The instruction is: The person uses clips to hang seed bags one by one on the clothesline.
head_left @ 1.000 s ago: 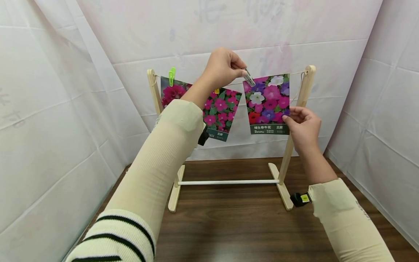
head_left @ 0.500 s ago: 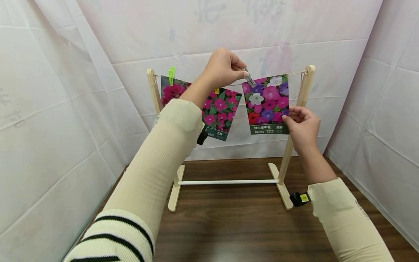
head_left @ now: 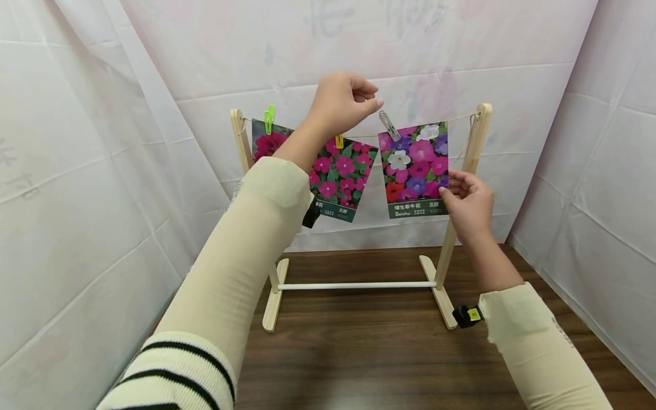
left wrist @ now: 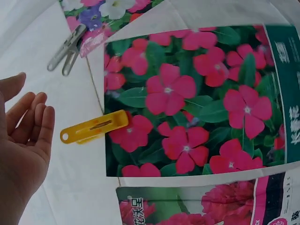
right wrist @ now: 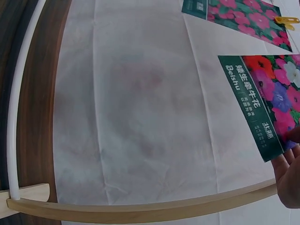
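Observation:
A flower card [head_left: 414, 171] with pink, purple and white blooms hangs from the string by a grey clothespin [head_left: 389, 126] at its top left corner. My right hand [head_left: 468, 205] pinches the card's lower right edge between thumb and fingers. Just left of the clothespin, my left hand [head_left: 343, 102] is in the air, apart from it, with relaxed fingers and nothing between them. A yellow clothespin [left wrist: 96, 127] holds a pink flower card [left wrist: 187, 101] on the string. Farther left, a green clothespin [head_left: 269, 119] holds another card [head_left: 269, 143], partly hidden by my left arm.
The string [head_left: 458, 118] runs between two wooden posts [head_left: 482, 131] of a stand. A white rod [head_left: 359, 286] joins the posts low down, above a dark wood tabletop [head_left: 359, 353]. White cloth [head_left: 205, 45] surrounds the back and sides.
My left hand has let go of the grey clothespin and moved slightly up and left. The card has dropped a little and tilted, with my right hand still pinching its edge.

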`<state>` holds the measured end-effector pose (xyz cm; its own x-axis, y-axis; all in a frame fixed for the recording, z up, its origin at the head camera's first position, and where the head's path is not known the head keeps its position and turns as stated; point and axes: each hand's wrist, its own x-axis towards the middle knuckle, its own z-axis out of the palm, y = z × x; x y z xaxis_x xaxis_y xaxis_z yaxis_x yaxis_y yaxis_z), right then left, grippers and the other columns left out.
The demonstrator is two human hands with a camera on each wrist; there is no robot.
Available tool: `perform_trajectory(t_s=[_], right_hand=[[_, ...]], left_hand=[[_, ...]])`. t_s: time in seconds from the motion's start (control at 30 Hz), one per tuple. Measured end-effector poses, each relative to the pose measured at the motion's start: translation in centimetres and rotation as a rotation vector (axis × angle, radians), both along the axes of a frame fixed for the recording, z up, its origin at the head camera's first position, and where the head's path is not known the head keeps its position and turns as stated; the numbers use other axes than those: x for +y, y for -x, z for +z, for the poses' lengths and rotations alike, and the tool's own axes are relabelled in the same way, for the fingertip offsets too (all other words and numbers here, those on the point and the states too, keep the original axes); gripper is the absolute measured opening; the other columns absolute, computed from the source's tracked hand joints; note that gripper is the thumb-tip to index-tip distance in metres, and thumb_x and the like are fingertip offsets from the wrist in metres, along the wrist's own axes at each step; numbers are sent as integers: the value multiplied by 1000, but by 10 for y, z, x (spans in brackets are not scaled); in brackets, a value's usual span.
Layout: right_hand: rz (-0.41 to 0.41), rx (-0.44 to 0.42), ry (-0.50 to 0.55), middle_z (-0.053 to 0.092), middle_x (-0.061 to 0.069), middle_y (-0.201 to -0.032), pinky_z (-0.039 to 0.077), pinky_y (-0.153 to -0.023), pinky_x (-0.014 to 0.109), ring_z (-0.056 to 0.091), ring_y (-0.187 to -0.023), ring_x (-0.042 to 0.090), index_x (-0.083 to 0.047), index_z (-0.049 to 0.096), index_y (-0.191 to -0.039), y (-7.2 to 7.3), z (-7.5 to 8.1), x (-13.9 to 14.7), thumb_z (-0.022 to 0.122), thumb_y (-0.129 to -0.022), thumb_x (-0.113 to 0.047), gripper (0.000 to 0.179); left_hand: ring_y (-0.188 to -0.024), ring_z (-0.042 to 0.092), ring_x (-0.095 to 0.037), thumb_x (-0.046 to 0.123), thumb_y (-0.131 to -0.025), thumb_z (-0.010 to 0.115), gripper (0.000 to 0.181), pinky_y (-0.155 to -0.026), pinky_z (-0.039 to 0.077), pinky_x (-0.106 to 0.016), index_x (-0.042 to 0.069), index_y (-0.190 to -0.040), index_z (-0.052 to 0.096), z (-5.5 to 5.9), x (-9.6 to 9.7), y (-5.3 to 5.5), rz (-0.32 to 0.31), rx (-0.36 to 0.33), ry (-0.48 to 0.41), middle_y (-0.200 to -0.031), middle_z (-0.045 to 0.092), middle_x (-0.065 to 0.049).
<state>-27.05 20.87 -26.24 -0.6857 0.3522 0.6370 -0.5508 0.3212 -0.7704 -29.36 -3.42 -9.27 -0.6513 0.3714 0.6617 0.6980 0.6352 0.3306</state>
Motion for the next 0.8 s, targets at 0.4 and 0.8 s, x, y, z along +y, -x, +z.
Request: perform_trajectory(t_s=[0.4,0.8], right_hand=[[68,19,-12,69,11,-98,53,-76,15,66,-83,7,8,63,-116,1,-7,3,63,-88,7,28],[16,24,-193,65,-1,-98,50,-74,12,61,-84,2,7,64,-115,-14,-14,13,68,-87,1,29]], left_hand=[[-96,61,-11,23,-93,68,30,-83,48,-20,7,-118,70,-6,-24,-12,-124,-45,-197,-109,69,-4],[-92,63,-16,17,-88,73,26,-85,52,-25,3,-111,73,-33,-52,-22,-176,22,-317,-109,69,-7]])
